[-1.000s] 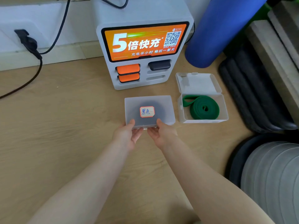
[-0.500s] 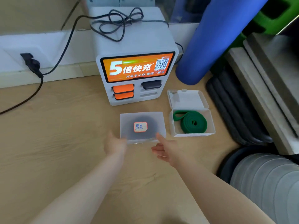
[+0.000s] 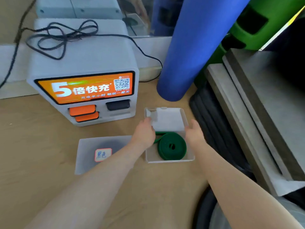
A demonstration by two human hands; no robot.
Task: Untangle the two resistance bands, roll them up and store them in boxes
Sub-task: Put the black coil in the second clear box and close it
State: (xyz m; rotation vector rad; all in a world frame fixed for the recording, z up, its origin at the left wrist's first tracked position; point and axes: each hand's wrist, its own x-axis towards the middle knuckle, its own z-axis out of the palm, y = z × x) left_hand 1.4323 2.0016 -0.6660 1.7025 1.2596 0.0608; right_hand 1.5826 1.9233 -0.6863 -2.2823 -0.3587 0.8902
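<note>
Head view: rolled green resistance band (image 3: 171,146) lies in open clear plastic box (image 3: 170,160). Hinged lid (image 3: 168,119) stands beyond it. Left hand (image 3: 145,131), right hand (image 3: 194,133) flank lid, fingers spread, holding nothing; equally near.

A light wood-grain floor (image 3: 41,154) carries everything here. Directly beneath the left forearm, a closed translucent box (image 3: 92,146) with a handwritten label lies flat. Between the two hands (image 3: 143,133) (image 3: 194,134), an open clear box (image 3: 170,160) sits on the boards, its lid (image 3: 168,119) tipped back beyond the fingertips. Farther out, past the left hand, stands a grey power-bank station (image 3: 85,66) with an orange screen. Beyond the right hand, a blue rolled mat (image 3: 189,55) stands on end, with dark mats (image 3: 212,123) just right of that hand.
</note>
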